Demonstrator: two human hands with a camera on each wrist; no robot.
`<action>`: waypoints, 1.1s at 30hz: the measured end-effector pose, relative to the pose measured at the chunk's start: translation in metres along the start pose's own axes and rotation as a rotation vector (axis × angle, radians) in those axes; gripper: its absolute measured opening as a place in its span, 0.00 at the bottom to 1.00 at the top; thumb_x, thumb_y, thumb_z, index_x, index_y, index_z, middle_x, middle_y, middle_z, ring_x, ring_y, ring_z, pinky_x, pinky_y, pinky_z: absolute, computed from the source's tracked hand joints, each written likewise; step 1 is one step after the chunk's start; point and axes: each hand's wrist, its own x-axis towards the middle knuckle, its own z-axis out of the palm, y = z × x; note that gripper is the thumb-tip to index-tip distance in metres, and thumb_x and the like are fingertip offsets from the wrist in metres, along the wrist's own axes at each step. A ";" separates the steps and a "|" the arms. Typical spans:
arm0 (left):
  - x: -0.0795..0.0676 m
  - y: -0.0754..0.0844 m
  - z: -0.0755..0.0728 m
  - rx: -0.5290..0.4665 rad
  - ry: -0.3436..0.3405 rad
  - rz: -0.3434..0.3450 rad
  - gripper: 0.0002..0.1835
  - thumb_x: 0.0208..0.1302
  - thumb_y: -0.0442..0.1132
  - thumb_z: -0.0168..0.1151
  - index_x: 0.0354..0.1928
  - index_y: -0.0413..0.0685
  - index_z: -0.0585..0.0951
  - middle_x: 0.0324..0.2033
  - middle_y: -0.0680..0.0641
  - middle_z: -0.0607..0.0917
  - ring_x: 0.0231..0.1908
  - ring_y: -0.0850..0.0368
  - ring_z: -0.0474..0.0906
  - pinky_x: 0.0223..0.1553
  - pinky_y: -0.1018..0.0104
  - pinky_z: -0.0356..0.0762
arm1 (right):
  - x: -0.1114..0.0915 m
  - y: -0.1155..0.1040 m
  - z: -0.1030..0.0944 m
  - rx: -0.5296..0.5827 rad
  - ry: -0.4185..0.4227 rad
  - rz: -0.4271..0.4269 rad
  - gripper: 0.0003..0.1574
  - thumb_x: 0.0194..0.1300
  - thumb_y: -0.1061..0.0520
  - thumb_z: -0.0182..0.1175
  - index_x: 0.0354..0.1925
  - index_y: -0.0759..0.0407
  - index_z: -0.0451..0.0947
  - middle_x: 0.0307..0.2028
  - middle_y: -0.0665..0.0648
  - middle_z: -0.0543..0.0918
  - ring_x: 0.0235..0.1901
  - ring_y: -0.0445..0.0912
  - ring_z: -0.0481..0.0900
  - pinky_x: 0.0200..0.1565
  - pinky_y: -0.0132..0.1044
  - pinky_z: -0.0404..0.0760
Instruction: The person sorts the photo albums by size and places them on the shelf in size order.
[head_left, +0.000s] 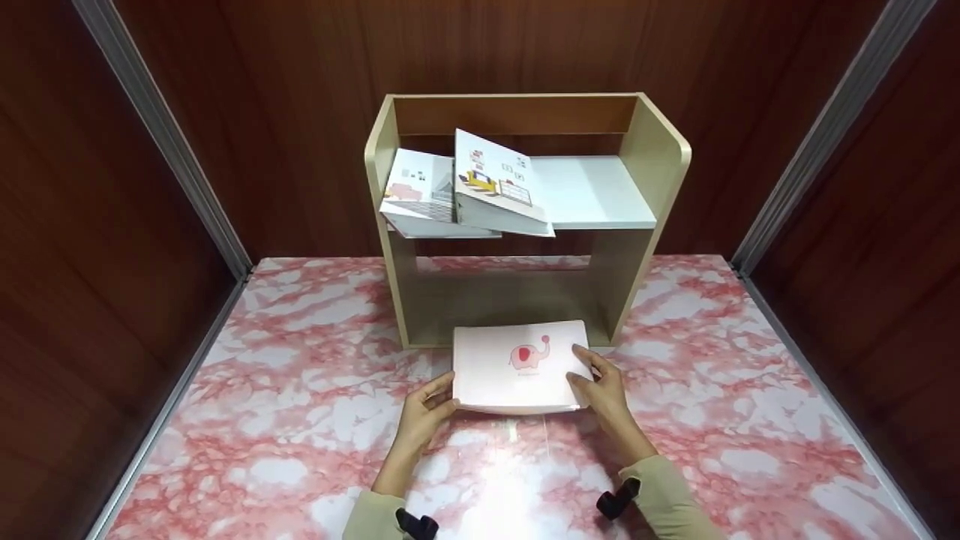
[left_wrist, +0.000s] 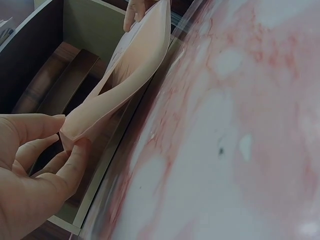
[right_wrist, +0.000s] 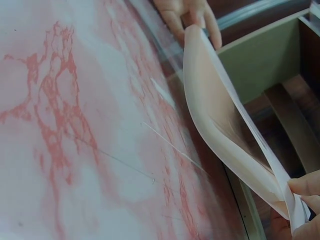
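Note:
A white booklet [head_left: 487,375] with a pink elephant on its cover is held between both hands, level in front of the shelf's lower part. My left hand [head_left: 421,420] pinches its left end between thumb and fingers. My right hand [head_left: 606,390] grips the right end, with the thumb and a finger over the cover. In the left wrist view the booklet [left_wrist: 120,95] gapes along its near edge, the lower layer sagging and the peach-coloured inside showing. The right wrist view shows the same gap in the booklet [right_wrist: 210,115].
A small two-tier wooden bookshelf [head_left: 646,262] stands behind the booklet. On its upper tier, two white books lean at the left: one with a pink animal [head_left: 420,187], one with a yellow vehicle [head_left: 499,187]. Brown panels [head_left: 315,112] enclose the red-and-white marbled tabletop [head_left: 300,450].

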 end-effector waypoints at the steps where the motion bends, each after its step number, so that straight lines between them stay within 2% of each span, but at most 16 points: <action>1: 0.000 0.000 -0.001 0.002 0.002 -0.004 0.27 0.55 0.23 0.58 0.58 0.22 0.67 0.53 0.24 0.71 0.49 0.39 0.74 0.42 0.72 0.77 | 0.000 0.000 0.001 -0.001 0.000 -0.002 0.32 0.53 0.75 0.58 0.58 0.69 0.70 0.59 0.68 0.70 0.51 0.56 0.73 0.37 0.25 0.78; 8: 0.001 0.002 -0.003 -0.019 0.012 -0.024 0.27 0.56 0.23 0.58 0.59 0.24 0.67 0.53 0.25 0.72 0.50 0.39 0.73 0.43 0.73 0.77 | 0.004 0.001 0.004 -0.028 -0.002 -0.012 0.31 0.52 0.76 0.58 0.57 0.70 0.71 0.59 0.68 0.71 0.55 0.54 0.70 0.41 0.23 0.75; 17: 0.004 0.001 -0.011 0.055 -0.005 0.030 0.26 0.55 0.23 0.58 0.57 0.21 0.68 0.51 0.23 0.73 0.49 0.35 0.73 0.43 0.75 0.76 | 0.007 0.000 0.010 -0.037 0.006 -0.013 0.32 0.51 0.76 0.58 0.57 0.71 0.71 0.57 0.70 0.72 0.50 0.56 0.73 0.38 0.23 0.76; 24: 0.005 -0.001 -0.016 0.048 -0.008 0.029 0.26 0.55 0.22 0.58 0.57 0.19 0.66 0.52 0.22 0.72 0.50 0.34 0.73 0.42 0.73 0.77 | 0.007 0.000 0.015 -0.018 -0.009 -0.012 0.32 0.51 0.75 0.58 0.57 0.71 0.70 0.57 0.71 0.71 0.52 0.59 0.72 0.39 0.23 0.76; 33: 0.005 -0.001 -0.020 0.058 -0.009 0.011 0.26 0.57 0.24 0.58 0.58 0.20 0.66 0.55 0.23 0.70 0.50 0.35 0.72 0.42 0.74 0.77 | 0.010 0.001 0.018 -0.023 -0.024 -0.003 0.32 0.52 0.76 0.58 0.57 0.71 0.70 0.55 0.73 0.72 0.49 0.57 0.73 0.37 0.25 0.77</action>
